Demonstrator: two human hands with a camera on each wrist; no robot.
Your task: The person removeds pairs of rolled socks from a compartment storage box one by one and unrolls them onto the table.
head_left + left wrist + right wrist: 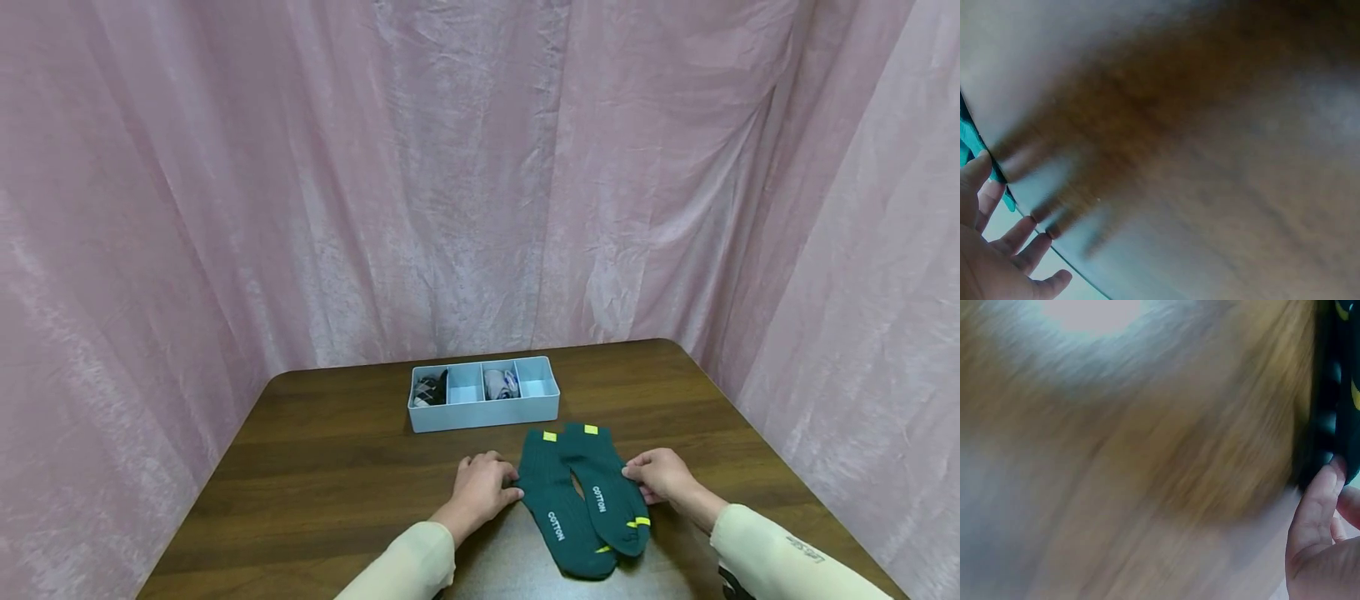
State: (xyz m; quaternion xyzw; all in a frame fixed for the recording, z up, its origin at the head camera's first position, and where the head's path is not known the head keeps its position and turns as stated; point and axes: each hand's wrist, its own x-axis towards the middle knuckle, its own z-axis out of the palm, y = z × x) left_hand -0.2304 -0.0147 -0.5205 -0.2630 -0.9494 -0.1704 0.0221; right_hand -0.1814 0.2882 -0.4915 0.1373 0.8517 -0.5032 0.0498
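Note:
Two dark green socks lie side by side, the left sock (551, 500) partly under the right sock (600, 483). Each has white "COTTON" lettering and a yellow tag at its cuff. My left hand (482, 486) pinches the left sock's outer edge between thumb and index finger, its other fingers spread. In the left wrist view a strip of green fabric (969, 134) shows by the left hand (1000, 244). On the other side, my right hand (663, 475) pinches the right sock's outer edge. The right wrist view shows the right hand's thumb (1319, 512) against the dark fabric.
A light blue divided box (487, 414) stands behind the socks on the wooden table (322, 483). Dark patterned fabric (431, 390) sits in its leftmost compartment, and a grey rolled item (500, 384) in another. Pink curtains (465, 183) hang behind and beside the table.

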